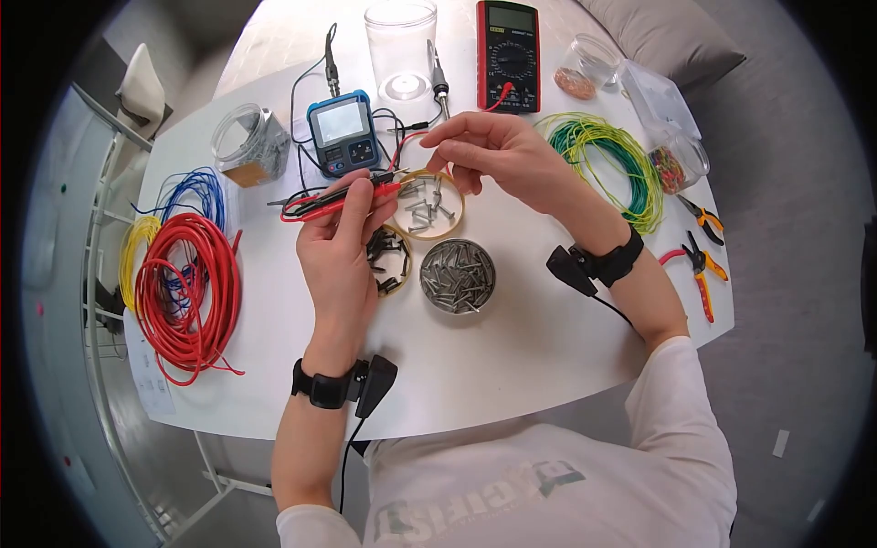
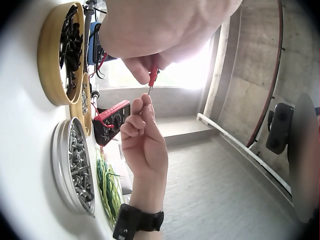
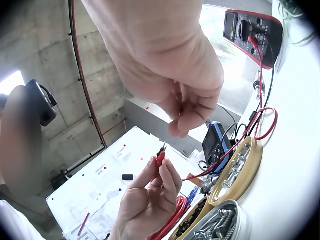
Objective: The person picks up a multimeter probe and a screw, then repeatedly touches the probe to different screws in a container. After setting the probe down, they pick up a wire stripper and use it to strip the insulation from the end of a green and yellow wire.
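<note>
Red and black slender plastic test probes (image 1: 322, 212) gripped in left hand (image 1: 341, 236). Right hand (image 1: 504, 157) curled just beside them; cannot tell if pinching. White tabletop (image 1: 539, 329) below hands; grey floor (image 1: 795, 310) beyond right hand.

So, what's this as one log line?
left hand: holding metal-tipped red and black probes; right hand: curled near probes; round silver tin: holds metal screws
</note>
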Action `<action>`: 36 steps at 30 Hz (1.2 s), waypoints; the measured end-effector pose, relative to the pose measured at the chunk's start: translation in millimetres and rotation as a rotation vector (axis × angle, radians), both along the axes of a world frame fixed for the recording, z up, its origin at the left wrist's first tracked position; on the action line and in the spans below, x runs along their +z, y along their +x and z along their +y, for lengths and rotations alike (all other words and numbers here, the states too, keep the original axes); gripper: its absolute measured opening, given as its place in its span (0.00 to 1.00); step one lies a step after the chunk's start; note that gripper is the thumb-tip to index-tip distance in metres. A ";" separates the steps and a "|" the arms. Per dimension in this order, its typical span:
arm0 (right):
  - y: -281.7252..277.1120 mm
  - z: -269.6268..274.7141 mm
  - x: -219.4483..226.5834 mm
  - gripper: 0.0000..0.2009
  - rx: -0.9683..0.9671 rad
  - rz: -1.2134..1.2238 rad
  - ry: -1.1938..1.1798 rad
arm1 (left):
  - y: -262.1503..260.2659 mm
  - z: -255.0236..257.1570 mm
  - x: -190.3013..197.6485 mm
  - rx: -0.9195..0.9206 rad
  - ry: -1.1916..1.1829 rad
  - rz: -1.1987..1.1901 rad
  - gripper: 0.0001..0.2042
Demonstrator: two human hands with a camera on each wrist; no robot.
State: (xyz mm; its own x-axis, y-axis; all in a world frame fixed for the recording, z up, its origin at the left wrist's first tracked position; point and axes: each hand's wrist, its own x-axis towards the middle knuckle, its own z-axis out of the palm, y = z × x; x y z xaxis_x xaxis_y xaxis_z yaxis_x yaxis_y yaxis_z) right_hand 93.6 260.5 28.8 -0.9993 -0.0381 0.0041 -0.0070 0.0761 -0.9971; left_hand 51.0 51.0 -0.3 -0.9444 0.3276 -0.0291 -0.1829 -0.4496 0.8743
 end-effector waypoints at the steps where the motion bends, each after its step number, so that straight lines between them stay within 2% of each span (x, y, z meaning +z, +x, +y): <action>1: -0.2 -0.3 -1.2 0.11 -0.008 0.002 -0.003 | 0.4 0.1 0.8 -0.008 -0.003 0.002 0.12; 6: 1.6 -6.1 -2.0 0.13 -0.017 -0.045 -0.105 | 0.6 0.0 2.0 -0.029 0.042 0.002 0.12; 19: 6.0 -16.6 0.0 0.12 0.013 -0.072 -0.087 | 3.2 -0.7 -0.8 -0.116 -0.051 0.038 0.12; 25: 6.8 -18.2 0.3 0.13 0.047 -0.083 -0.182 | 2.3 -0.7 -0.8 -0.101 -0.066 0.054 0.12; 27: 6.4 -17.5 -0.2 0.13 0.064 -0.115 -0.280 | 0.4 -0.8 -3.0 -0.072 -0.070 0.038 0.13; 36: 5.0 -15.9 -6.5 0.15 0.086 -0.097 -0.318 | -0.8 -1.5 -3.4 -0.059 -0.065 0.063 0.13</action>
State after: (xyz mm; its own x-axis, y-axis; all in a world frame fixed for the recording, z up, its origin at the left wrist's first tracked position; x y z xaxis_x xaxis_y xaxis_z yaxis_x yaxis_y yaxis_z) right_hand 98.6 244.6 22.3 -0.9888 -0.1341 -0.0657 0.0962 -0.2353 -0.9671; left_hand 50.2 49.5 -3.7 -0.9242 0.3818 0.0066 -0.1511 -0.3815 0.9119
